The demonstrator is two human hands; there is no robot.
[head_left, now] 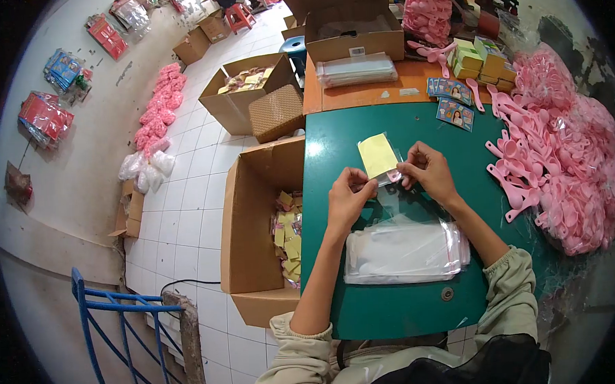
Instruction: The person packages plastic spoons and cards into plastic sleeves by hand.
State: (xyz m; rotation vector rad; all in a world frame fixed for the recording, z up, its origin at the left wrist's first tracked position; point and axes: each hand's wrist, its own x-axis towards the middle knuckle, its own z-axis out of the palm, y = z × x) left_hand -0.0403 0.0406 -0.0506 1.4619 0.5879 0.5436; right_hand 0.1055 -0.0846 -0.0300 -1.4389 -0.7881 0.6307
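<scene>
A small clear bag with a yellow card (pixel 378 155) in it is held over the green table (pixel 414 125). My left hand (pixel 352 192) pinches its lower left edge, fingers closed. At its lower right corner, my right hand (pixel 424 170) has its fingers closed on the bag too. Something pink shows at the bag's lower edge, partly hidden by the fingers. A stack of flat clear plastic bags (pixel 403 254) lies on the table just below my hands.
Pink spoons (pixel 518 152) and bagged spoons (pixel 577 159) cover the table's right side. Printed cards (pixel 454 113) and small boxes (pixel 479 59) lie at the back. An open carton (pixel 254 222) of filled bags stands left of the table, near a blue metal rail (pixel 124 308).
</scene>
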